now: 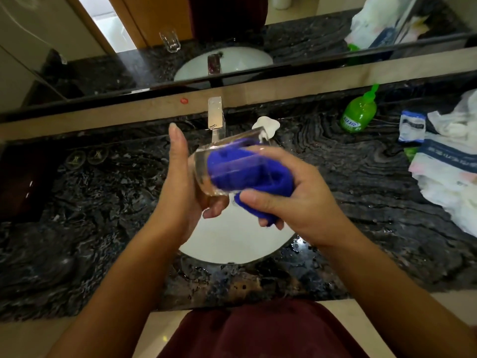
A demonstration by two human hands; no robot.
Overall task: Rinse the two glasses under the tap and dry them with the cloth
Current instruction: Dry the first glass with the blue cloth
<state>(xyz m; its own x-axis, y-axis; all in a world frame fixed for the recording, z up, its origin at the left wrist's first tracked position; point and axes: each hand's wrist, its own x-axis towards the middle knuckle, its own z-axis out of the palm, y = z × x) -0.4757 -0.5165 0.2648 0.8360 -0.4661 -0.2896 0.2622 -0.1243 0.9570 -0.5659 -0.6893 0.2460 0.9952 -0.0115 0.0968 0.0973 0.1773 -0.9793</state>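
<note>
Over the white sink [232, 244], my left hand [180, 182] holds a clear glass [202, 166] by its base, tilted on its side with the mouth to the right. My right hand [291, 202] grips a blue cloth [278, 183], part of which is pushed inside the glass. The glass and cloth are blurred by motion. The chrome tap [215, 115] stands behind the hands with no water visible. A second glass [169, 41] shows only as a mirror reflection, standing upright on the counter left of the sink.
Dark marble counter [361, 202] surrounds the sink, wet near its front rim. A green soap bottle [358, 115], a white soap dish [267, 124], and a heap of bags and towels [444, 171] lie right. A dark box [20, 182] sits far left.
</note>
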